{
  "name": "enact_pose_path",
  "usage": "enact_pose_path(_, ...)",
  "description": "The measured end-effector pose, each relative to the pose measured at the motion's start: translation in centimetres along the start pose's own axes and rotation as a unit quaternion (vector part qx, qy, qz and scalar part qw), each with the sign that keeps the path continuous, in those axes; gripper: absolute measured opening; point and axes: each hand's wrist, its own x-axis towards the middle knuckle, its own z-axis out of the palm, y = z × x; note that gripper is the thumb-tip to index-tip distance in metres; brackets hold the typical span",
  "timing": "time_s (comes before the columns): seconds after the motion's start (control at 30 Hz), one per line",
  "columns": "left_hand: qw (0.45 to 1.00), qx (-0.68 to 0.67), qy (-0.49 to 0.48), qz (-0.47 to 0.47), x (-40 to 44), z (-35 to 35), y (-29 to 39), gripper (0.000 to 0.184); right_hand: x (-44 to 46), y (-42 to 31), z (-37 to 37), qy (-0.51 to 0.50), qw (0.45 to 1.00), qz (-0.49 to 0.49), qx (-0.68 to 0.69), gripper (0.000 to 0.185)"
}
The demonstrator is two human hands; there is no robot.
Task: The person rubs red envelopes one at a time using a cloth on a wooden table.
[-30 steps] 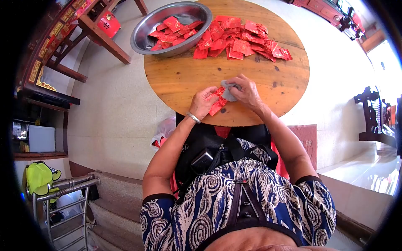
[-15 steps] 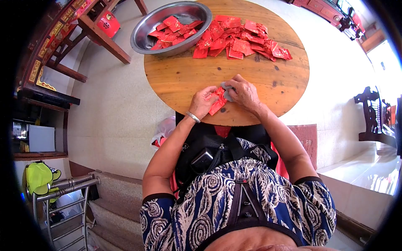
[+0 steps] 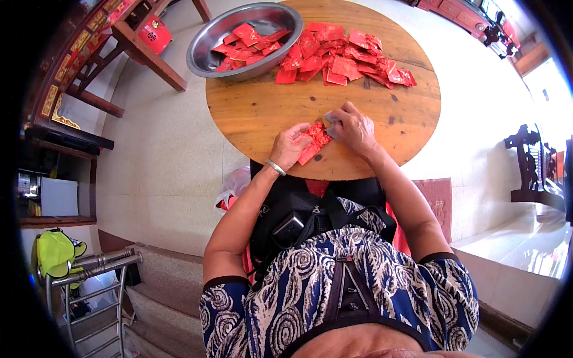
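Note:
My left hand (image 3: 289, 147), a silver bangle at its wrist, pinches a red envelope (image 3: 314, 143) with gold print above the table's near edge. My right hand (image 3: 353, 127) is closed on a small bluish-grey, thin piece (image 3: 332, 126) right beside the envelope's upper end. Whether that piece is paper or plastic I cannot make out. Farther back lies a loose pile of red envelopes (image 3: 346, 56). To its left, a metal basin (image 3: 200, 56) contains more of them.
The round wooden table (image 3: 256, 113) has its near edge by my lap. A plastic bag (image 3: 236, 182) hangs or stands below at the left. Dark wooden furniture (image 3: 149, 56) is at the upper left; a metal rail (image 3: 92, 265) with a yellow-green cap (image 3: 55, 253) stands lower left.
My right hand has shifted a little right, drawing the grey piece away from the envelope's upper end, so more of the envelope shows. The left hand has barely moved.

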Motion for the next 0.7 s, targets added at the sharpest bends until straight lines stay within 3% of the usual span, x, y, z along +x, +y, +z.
enact_pose_path(0.3, 1.0, -0.013, -0.001, 0.004, 0.0, 0.0, 0.2, 0.035, 0.0, 1.9, -0.8, 0.035, 0.997, 0.065, 0.011, 0.021)
enact_pose_path(0.4, 1.0, 0.001, -0.001, 0.008, 0.1, 0.0, -0.2, 0.034, 0.3, 1.8, -0.7, 0.044, 0.995, 0.058, 0.073, 0.023)
enact_pose_path(0.47, 1.0, 0.004, -0.001, 0.009, 0.1, -0.1, -0.3, 0.034, 0.2, 0.3, -0.8, 0.044, 0.978, 0.023, 0.2, 0.024)
enact_pose_path(0.7, 0.998, -0.063, -0.027, 0.001, 0.0, 0.0, 0.3, 0.033, -0.6, -1.9, 1.0, -0.005, 0.982, -0.022, 0.186, 0.022)
